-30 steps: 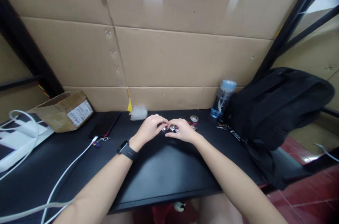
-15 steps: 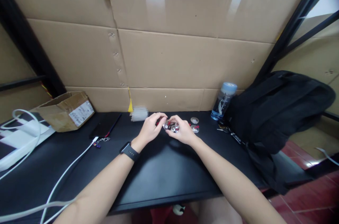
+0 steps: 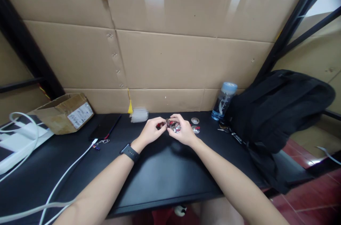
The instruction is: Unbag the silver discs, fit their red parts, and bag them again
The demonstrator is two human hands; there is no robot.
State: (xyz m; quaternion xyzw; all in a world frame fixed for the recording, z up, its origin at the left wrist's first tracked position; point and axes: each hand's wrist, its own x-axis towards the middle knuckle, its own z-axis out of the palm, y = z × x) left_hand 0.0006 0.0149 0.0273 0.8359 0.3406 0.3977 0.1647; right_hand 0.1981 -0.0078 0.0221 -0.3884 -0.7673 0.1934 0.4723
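Near the back of the black table, my left hand (image 3: 153, 130) and my right hand (image 3: 183, 131) meet at the fingertips. Between them they pinch a small round shiny disc (image 3: 167, 122), seen nearly edge-on. Several round clear pieces with red parts (image 3: 176, 128) lie behind and under my right hand, partly hidden by it. Just right of that hand are a clear round piece (image 3: 195, 120) and another one with a red part (image 3: 196, 129). Some red shows behind the fingers of my left hand.
A stack of clear plastic pieces (image 3: 139, 115) stands by the cardboard wall. To the left are a phone (image 3: 102, 127), an open cardboard box (image 3: 64, 113) and white cables (image 3: 69, 171). A water bottle (image 3: 223, 101) and black backpack (image 3: 282, 108) stand right.
The disc between my fingers has turned to a more upright, edge-on angle. My fingertips have come closer together around it. The whole view has shifted slightly.
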